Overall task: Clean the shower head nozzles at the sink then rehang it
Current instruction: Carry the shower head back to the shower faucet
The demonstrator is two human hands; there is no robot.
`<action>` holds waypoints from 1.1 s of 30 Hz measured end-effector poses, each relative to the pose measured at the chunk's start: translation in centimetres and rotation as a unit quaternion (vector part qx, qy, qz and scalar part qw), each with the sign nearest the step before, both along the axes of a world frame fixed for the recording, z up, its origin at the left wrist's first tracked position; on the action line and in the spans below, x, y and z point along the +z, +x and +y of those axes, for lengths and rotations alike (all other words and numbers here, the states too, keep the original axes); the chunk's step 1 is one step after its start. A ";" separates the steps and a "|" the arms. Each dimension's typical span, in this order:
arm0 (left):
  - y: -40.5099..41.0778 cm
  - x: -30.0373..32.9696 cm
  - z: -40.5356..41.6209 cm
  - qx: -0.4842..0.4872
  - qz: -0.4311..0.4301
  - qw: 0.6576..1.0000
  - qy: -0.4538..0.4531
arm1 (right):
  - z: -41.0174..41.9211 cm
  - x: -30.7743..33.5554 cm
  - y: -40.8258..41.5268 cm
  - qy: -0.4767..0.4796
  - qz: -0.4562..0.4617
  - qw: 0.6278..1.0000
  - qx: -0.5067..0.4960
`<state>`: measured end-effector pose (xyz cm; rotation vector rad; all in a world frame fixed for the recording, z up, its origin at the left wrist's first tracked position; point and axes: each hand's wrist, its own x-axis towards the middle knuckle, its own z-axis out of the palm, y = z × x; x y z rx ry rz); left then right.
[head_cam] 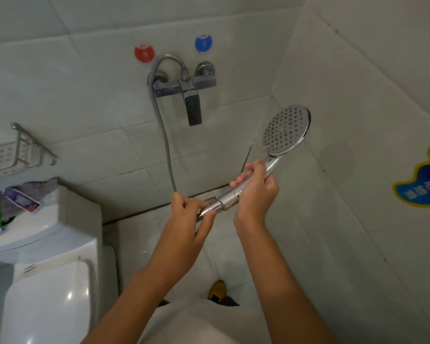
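Holding the shower head (284,131) up in front of the tiled wall, both hands are clamped on its chrome handle. The right hand (256,192) wraps the handle's middle, just below the nozzle face, which points up and to the right. The left hand (191,214) pinches the nut at the handle's lower end, where the hose (165,142) from the wall faucet (184,88) joins. The long axis runs lower left to upper right, so any unscrewing likely falls to the left hand, nearer the joint.
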<state>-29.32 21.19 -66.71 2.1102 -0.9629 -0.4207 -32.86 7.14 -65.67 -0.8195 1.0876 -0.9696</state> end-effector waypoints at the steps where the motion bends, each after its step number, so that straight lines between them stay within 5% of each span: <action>1: -0.3 -0.1 0.0 0.000 -0.010 1.000 0.006 | -0.2 -0.1 -0.3 0.000 -0.002 1.000 0.003; 8: -2.4 -0.4 -1.0 0.020 0.038 0.999 -0.014 | -1.1 -1.2 -1.8 0.004 -0.007 1.000 0.017; 21: -3.6 -2.2 -3.6 -0.020 -0.234 0.972 0.033 | -3.3 -2.1 -3.2 0.022 0.055 0.997 -0.048; 26: -2.8 -3.4 -4.6 -0.039 -0.275 0.961 0.008 | -4.2 -2.8 -3.0 0.008 0.090 0.993 -0.075; 30: -0.6 -3.8 -5.6 -0.126 -0.165 0.978 0.018 | -5.4 -4.5 -2.7 -0.031 0.187 0.978 -0.086; 33: 3.4 -3.6 -7.0 -0.092 0.104 0.990 0.027 | -6.2 -6.0 -2.6 -0.054 0.275 0.957 -0.080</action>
